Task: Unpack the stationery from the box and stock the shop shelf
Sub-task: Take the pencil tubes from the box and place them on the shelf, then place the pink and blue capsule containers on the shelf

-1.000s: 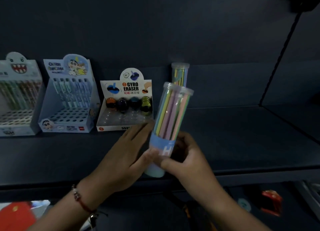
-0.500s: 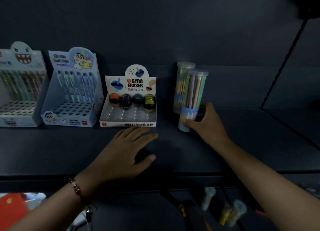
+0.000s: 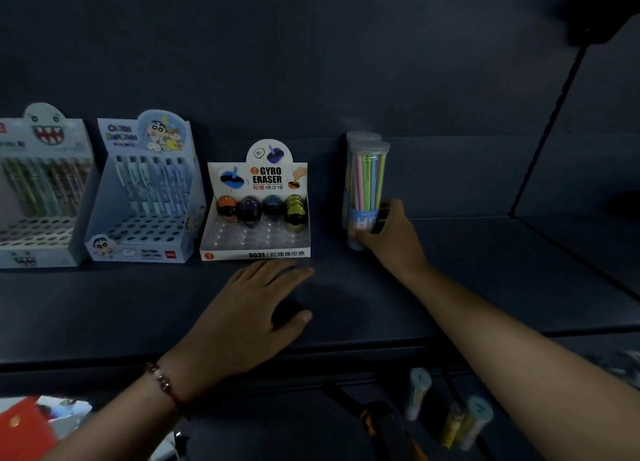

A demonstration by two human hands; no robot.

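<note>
Right hand (image 3: 388, 232) grips front pencil tube (image 3: 367, 197) w/ another tube (just behind it) touching; careless release could topple both; left hand (image 3: 249, 315) flat, open

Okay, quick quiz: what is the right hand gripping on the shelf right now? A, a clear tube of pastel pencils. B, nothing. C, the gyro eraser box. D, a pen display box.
A: the right hand wraps the lower part of the clear pencil tube standing upright on the shelf.

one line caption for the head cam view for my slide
Right hand sets a clear tube of pastel pencils on the dark shelf beside the gyro eraser display box; left hand rests flat.
</note>
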